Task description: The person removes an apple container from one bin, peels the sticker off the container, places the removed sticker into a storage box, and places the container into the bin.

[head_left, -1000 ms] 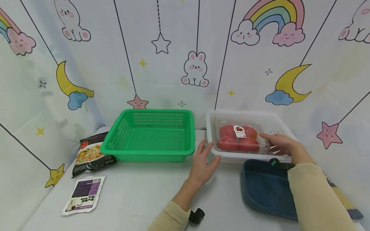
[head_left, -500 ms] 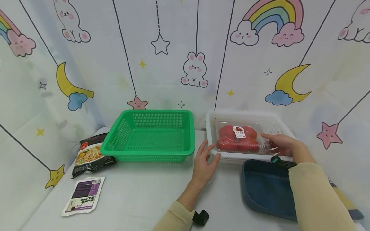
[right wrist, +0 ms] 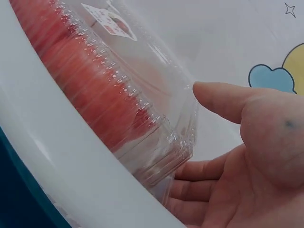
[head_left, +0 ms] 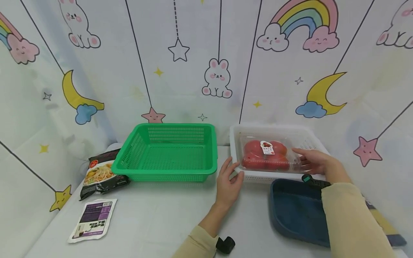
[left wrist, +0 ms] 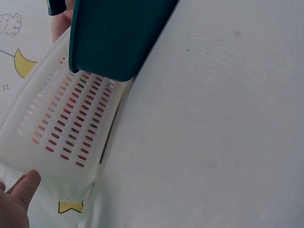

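Note:
A clear plastic box of tomatoes (head_left: 266,156) with a white label lies in the white basket (head_left: 237,168). My right hand (head_left: 314,161) holds the box by its right end. In the right wrist view, the thumb meets the box's top edge and the other fingers reach behind and under its end. My left hand (head_left: 228,184) is at the basket's near left corner, fingertips right at the rim and fingers relaxed. The left wrist view shows its thumb (left wrist: 29,183) close to the basket's slotted outer wall.
A green basket (head_left: 164,175) stands to the left. Beside it lie a black noodle packet (head_left: 101,172) and a white-and-purple pouch (head_left: 93,220). A dark blue bin (head_left: 298,218) is in front of the white basket, partly under my right sleeve (head_left: 351,218). A printed cloth hangs behind.
My left hand has shifted slightly right, its fingers drawing closer together at the basket's corner. The right hand's fingers have drawn in at the box's end; the box has hardly moved.

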`<state>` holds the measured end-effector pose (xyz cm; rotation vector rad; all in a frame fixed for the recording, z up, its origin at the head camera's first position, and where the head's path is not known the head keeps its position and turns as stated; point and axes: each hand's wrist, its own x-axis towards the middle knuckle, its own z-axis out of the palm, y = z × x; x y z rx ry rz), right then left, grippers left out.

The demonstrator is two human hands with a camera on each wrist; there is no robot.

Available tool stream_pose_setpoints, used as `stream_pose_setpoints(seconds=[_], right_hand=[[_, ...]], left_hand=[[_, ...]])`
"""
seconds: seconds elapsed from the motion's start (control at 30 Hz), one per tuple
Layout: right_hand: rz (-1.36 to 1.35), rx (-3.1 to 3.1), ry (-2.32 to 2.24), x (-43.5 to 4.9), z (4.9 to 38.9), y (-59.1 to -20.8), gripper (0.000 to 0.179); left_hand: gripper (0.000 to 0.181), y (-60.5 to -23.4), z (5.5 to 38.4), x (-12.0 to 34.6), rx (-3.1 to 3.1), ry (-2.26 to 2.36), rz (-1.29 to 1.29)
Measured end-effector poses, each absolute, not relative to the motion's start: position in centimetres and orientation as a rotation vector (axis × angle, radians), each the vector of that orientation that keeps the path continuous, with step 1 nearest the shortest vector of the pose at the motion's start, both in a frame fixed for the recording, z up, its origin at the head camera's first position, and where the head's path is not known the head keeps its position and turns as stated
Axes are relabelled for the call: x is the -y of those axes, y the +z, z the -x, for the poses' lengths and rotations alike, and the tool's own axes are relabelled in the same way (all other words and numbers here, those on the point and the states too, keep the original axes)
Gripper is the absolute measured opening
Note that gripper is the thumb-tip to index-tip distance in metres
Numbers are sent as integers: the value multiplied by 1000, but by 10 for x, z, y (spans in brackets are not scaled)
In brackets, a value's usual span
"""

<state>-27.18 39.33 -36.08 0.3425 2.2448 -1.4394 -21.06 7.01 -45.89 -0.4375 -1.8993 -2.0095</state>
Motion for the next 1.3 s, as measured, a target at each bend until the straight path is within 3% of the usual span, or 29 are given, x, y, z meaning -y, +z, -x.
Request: stream_pose_setpoints(seconds=[0.33,0.6,0.73,1.07,1.3], right_hand=[[-398,-2103,-1614,-392,275,-359,87],[-415,-1796,-1893,-389,277,-354,70],[-402,-1793,-1932,-389,277,-354,70],[-388,-1905,-1909,-389,274,-357,48],[-324,-2131,-1825,-385,275,-354,60]], left_hand=[[33,-459,211,-70,1883,-2013,443],[33,-460,211,-71,1882,-2007,444],[32,-459,211,-71,1880,-2011,445],[32,-458,209,-71,1901,-1993,423],[31,-459,210,-71,1867,-2012,430]])
